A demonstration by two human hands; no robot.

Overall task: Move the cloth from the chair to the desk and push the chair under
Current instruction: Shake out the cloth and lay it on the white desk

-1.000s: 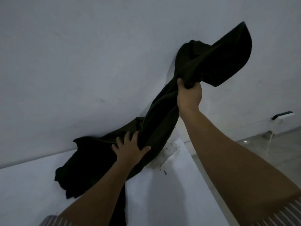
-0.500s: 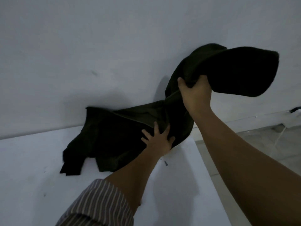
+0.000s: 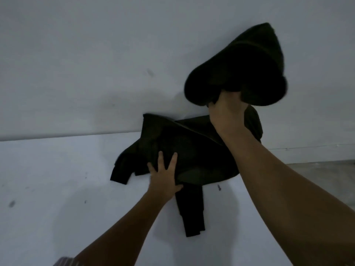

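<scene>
A dark green-black cloth lies partly spread on the white desk against the wall. My left hand rests flat on its near edge, fingers spread. My right hand is raised above the desk and grips a bunched end of the same cloth, which billows up above the fist. A narrow strip of the cloth trails toward me on the desk. The chair is out of view.
A plain white wall rises right behind the desk. The desk's right edge runs diagonally under my right arm. Grey floor and a skirting line show at the far right.
The cloth has settled lower and flatter on the desk. My right hand has come down closer to the desk with the bunched end. My left hand has shifted left along the cloth's near edge.
</scene>
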